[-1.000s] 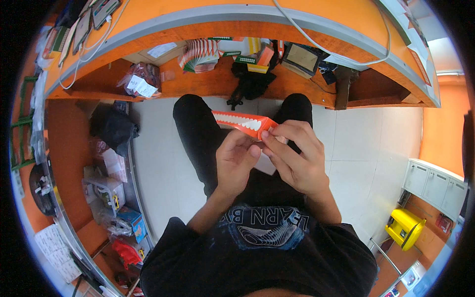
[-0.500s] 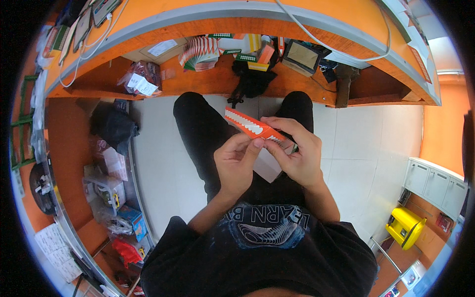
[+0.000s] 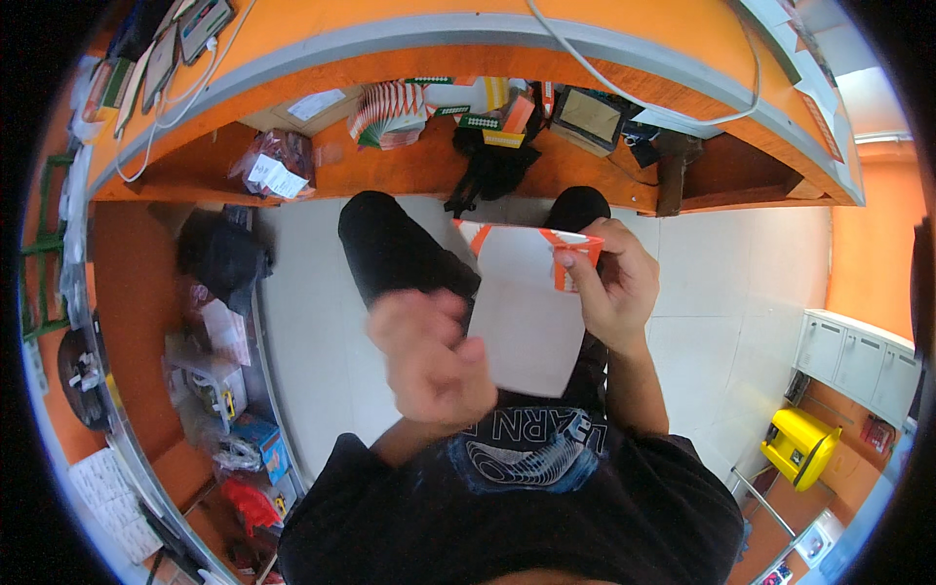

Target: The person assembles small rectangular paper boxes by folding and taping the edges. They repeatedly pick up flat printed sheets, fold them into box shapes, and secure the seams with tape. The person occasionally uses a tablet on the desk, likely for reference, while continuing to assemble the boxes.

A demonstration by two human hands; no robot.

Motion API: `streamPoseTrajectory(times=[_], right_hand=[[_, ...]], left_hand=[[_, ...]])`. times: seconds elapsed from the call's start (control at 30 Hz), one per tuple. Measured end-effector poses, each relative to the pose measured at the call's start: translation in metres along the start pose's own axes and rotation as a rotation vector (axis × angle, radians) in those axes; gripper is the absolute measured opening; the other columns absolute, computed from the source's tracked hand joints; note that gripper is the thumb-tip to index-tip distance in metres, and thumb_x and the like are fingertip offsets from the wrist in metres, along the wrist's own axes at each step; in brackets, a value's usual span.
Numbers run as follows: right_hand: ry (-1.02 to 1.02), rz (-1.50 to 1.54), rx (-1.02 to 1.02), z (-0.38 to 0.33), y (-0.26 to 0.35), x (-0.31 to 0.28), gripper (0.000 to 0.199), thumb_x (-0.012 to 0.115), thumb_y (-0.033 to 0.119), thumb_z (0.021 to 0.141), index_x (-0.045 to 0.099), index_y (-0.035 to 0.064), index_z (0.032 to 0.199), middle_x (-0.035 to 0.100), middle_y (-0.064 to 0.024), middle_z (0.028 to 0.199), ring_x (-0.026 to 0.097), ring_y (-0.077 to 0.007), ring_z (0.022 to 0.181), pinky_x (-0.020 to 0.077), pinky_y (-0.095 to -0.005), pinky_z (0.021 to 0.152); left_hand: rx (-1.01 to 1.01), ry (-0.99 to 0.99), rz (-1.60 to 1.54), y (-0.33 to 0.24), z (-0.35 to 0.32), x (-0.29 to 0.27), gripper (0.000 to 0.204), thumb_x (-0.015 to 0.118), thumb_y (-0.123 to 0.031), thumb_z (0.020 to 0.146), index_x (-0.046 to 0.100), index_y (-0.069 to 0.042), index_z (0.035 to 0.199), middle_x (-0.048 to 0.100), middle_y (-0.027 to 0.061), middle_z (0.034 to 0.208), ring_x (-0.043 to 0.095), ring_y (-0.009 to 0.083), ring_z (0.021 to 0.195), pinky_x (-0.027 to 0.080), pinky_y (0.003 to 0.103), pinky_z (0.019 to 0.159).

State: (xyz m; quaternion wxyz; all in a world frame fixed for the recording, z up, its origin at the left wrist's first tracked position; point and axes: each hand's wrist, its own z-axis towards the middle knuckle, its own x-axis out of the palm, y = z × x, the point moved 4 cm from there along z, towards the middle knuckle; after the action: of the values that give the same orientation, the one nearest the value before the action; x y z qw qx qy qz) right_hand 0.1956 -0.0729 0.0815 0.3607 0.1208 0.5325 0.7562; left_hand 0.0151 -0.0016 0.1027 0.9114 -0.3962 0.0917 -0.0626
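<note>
A printed card (image 3: 526,312) with a plain pale side facing me and folded orange-and-white edges hangs over my lap. My right hand (image 3: 624,288) pinches it at the upper right corner, thumb on the orange folded flap. To the left of the card is my left hand (image 3: 429,356), blurred by motion. Its fingers look curled, but whether they hold anything cannot be made out.
Beyond my knees, the orange desk shelf (image 3: 390,175) bears a fanned stack of similar cards (image 3: 390,115), a black cloth bag (image 3: 495,168), a dark box (image 3: 588,119) and a plastic-wrapped packet (image 3: 278,166). At left stands a shelf with a clear bin (image 3: 210,385).
The card has turned so its pale side faces me. My left hand has let go and moved left and down. My right hand keeps its grip, slightly farther right.
</note>
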Motion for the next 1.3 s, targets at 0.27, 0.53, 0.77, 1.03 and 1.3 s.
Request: streamPoseTrajectory(times=[0.27,0.53,0.77,1.03,1.3], right_hand=[[0.23,-0.27,-0.163,-0.01,0.007,0.028,0.025,0.07,0.026,0.089,0.058,0.0033,0.086,0.057,-0.0115,0.067,0.062,-0.032,0.059,0.0485,-0.0423,0.053],[-0.095,-0.492,-0.247,-0.009,-0.006,0.007,0.04,0.055,0.034,0.101,0.051,0.0035,0.076,0.048,-0.0108,0.057,0.051,-0.0299,0.042,0.0412,-0.0338,0.042],[-0.095,-0.308,0.121,-0.019,-0.029,-0.019,0.028,0.055,0.023,0.102,0.056,0.0009,0.085,0.055,-0.0122,0.059,0.058,-0.0277,0.048,0.0446,-0.0344,0.046],[-0.437,-0.445,-0.026,0.01,-0.011,-0.1,0.007,0.063,0.008,0.097,0.064,0.0018,0.1,0.066,-0.0069,0.083,0.062,-0.0131,0.071,0.0507,-0.0275,0.065],[-0.565,-0.988,-0.22,0.084,0.05,-0.208,0.026,0.066,0.018,0.096,0.063,0.0001,0.115,0.065,-0.0148,0.113,0.06,-0.0264,0.107,0.0479,-0.0382,0.091]], left_hand=[[-0.322,-0.036,-0.314,0.04,0.007,0.008,0.041,0.06,-0.041,0.1,0.055,-0.002,0.089,0.064,0.0085,0.073,0.058,0.0107,0.064,0.045,0.024,0.059],[-0.216,0.116,-0.091,0.041,0.003,0.026,0.034,0.057,-0.026,0.103,0.066,0.003,0.087,0.069,0.0067,0.075,0.062,0.0105,0.067,0.048,0.026,0.059],[-0.66,0.516,-0.308,0.072,-0.032,0.046,0.029,0.053,-0.019,0.105,0.061,0.002,0.086,0.055,0.0006,0.066,0.046,0.0038,0.065,0.039,0.025,0.057],[-0.984,0.014,-0.185,0.212,-0.067,0.066,0.033,0.051,-0.025,0.106,0.066,0.001,0.094,0.063,0.0015,0.084,0.054,0.008,0.075,0.046,0.027,0.065],[-0.889,-0.351,-0.502,0.366,0.082,0.091,0.027,0.053,-0.024,0.104,0.057,0.001,0.113,0.065,0.0106,0.096,0.065,0.0196,0.082,0.056,0.036,0.063]])
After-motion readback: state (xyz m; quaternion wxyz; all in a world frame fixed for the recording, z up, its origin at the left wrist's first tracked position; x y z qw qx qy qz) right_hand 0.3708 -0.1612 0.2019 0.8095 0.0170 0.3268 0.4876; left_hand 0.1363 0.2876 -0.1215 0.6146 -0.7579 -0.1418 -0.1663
